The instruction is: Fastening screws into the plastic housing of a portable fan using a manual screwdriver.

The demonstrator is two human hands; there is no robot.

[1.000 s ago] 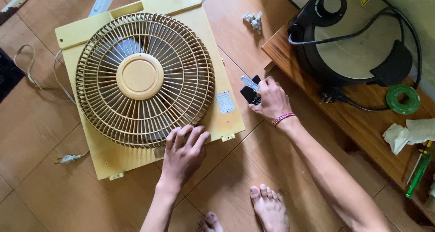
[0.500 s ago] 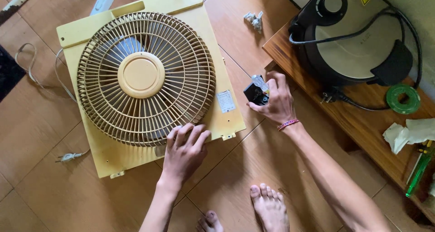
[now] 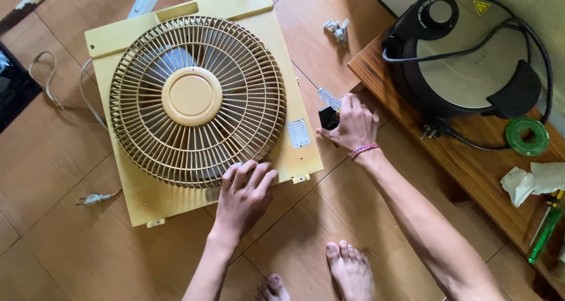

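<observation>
A pale yellow box fan (image 3: 141, 195) lies flat on the tiled floor, its round wire grille (image 3: 197, 101) facing up. My left hand (image 3: 244, 195) rests flat on the grille's near rim and the fan's frame, fingers spread. My right hand (image 3: 352, 124) hovers just right of the fan, closed around a small black tool with a clear tip (image 3: 328, 110).
A low wooden bench (image 3: 471, 165) at right carries a black round electric cooker (image 3: 465, 60), a green tape roll (image 3: 527, 136), crumpled tissue (image 3: 532, 180) and a green screwdriver (image 3: 544, 233). The fan's cord and plug (image 3: 91, 200) trail left. My bare feet (image 3: 350, 268) are below.
My right hand has lifted the small black tool and drawn it slightly up and away from the fan's right edge. The left hand has stayed on the grille.
</observation>
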